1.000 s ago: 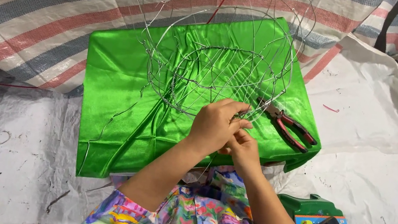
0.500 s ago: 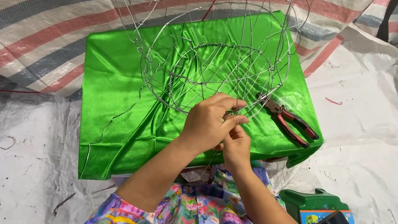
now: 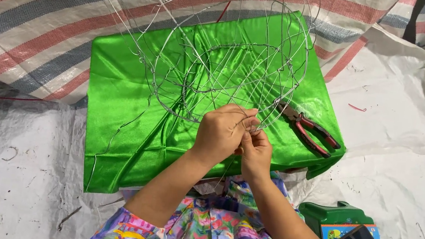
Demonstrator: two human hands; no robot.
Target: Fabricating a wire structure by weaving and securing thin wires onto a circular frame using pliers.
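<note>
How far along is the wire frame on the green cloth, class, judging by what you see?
Done: the wire frame already has rounded hoops joined by many cross strands, resting on the green cloth. In hand: the left hand and right hand pinch wires together at its near edge. Left: long loose wire ends stick out at the top, untrimmed, and the red-handled pliers lie unused beside it.

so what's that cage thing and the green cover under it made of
The wire frame looks like thin bare metal wire, silvery grey and bent into loops. The green cover looks like satin-type fabric, judging by its glossy sheen and soft creases; the exact fibre cannot be told.
</note>
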